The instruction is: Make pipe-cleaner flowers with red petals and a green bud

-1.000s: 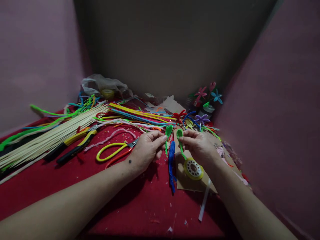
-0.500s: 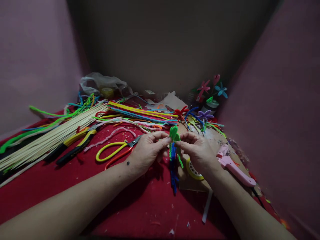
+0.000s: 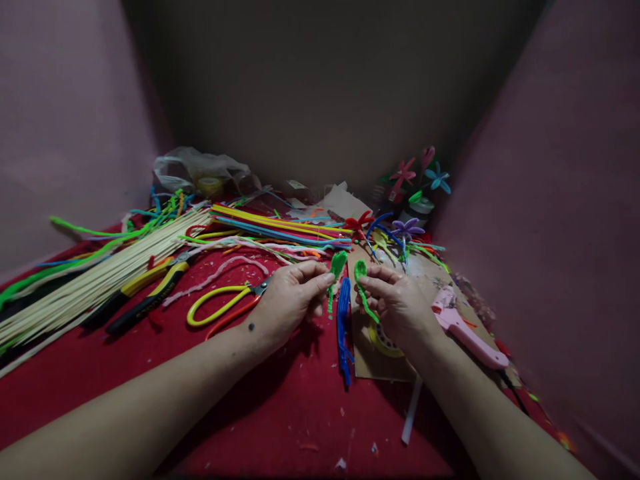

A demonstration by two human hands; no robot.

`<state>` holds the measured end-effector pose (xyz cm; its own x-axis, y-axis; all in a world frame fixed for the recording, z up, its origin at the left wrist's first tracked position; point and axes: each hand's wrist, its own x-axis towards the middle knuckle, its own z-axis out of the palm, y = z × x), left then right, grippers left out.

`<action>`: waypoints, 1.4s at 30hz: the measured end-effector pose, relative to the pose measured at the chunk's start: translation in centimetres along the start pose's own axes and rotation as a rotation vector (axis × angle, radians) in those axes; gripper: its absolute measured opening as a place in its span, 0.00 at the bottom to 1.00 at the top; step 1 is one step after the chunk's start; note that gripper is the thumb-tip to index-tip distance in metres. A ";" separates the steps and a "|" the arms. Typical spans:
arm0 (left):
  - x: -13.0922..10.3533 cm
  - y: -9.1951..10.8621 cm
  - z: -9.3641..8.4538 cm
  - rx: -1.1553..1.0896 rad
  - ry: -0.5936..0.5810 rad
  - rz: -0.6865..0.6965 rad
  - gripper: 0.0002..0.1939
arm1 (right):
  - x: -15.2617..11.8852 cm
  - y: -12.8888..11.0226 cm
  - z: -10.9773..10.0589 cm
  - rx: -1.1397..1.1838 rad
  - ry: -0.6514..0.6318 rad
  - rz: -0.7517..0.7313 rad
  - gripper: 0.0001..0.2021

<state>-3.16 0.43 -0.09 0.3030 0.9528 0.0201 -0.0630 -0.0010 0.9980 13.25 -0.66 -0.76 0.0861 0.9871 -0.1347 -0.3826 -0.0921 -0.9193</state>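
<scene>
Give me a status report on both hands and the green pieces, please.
Left fingers pinching one green piece; right fingers, another green piece. Pieces apart, tails hanging. Blue bundle close by on red cloth, touching neither.

Illumination is low. The far wall (image 3: 330, 87) is darkest; the left wall (image 3: 60, 100) is paler. Soft shadows darken the red cloth (image 3: 280, 433) beside both forearms (image 3: 165, 400). Wide-angle distortion stretches the near corners. Fuzz on the green loops (image 3: 339, 263) is softened.

Green pipe-cleaner pieces (image 3: 339, 263) — fuzzy, matt; sticks (image 3: 125, 262) — wood; pink tool (image 3: 470, 337), smooth plastic.
</scene>
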 end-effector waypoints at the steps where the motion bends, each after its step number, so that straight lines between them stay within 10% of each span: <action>1: 0.0 0.0 0.0 0.020 -0.002 0.006 0.08 | -0.1 0.0 0.1 -0.016 0.006 -0.007 0.11; 42: -0.3 -0.5 0.4 0.297 0.007 0.175 0.09 | -1.0 1.4 0.5 -0.296 -0.047 -0.334 0.04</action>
<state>-2.79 0.03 -0.54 0.3051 0.9325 0.1934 0.1664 -0.2522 0.9533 12.15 -1.72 -1.73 0.1158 0.9734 0.1978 -0.0604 0.2056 -0.9768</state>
